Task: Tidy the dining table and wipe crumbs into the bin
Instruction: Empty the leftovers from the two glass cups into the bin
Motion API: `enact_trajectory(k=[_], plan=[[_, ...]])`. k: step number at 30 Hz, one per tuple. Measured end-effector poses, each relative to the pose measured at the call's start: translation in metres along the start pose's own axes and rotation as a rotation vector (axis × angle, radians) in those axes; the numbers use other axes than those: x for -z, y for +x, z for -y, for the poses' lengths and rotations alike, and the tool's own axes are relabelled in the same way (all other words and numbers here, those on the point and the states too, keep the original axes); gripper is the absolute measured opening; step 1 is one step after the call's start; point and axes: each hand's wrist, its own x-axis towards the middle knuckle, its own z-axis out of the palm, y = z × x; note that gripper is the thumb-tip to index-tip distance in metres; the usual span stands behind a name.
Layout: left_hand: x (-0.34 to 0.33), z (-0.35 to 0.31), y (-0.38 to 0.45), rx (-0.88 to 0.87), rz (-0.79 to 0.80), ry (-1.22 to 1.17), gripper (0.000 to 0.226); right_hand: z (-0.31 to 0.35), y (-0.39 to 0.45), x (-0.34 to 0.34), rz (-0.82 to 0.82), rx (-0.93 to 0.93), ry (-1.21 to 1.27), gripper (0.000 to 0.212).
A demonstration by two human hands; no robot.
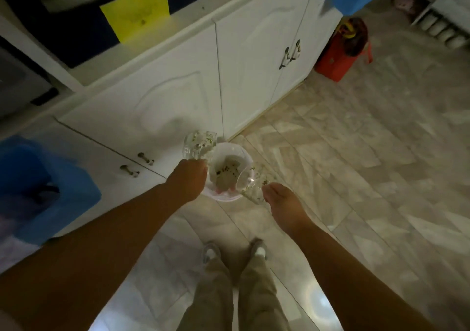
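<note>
Left hand [189,178] grips a glass [199,144], mouth away; right hand [281,203] grips a tilted glass [250,184], mouth toward the white bin [243,152].

Both bare arms reach forward and down, the left hand [189,178] and the right hand [282,203] each with fingers curled in a grip.
</note>
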Motion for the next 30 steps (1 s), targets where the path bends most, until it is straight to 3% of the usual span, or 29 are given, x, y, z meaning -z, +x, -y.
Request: enact_trajectory(k=[3,11,25,30], plan=[[-0.011,0.003,0.029,-0.011,0.094,0.204,0.021,-0.003,0.032,-0.009,-0.035,0.017,-0.055,0.035],[-0.046,-0.009,0.069,-0.166,0.233,0.612,0.029,-0.016,0.092,-0.024,-0.025,0.010,-0.279,0.036],[-0.051,-0.004,0.104,-0.430,0.223,0.930,0.017,-0.038,0.132,-0.031,0.008,0.025,-0.367,0.041],[-0.049,-0.003,0.105,-0.331,0.174,0.742,0.022,-0.034,0.144,-0.031,-0.050,0.093,-0.460,0.045]])
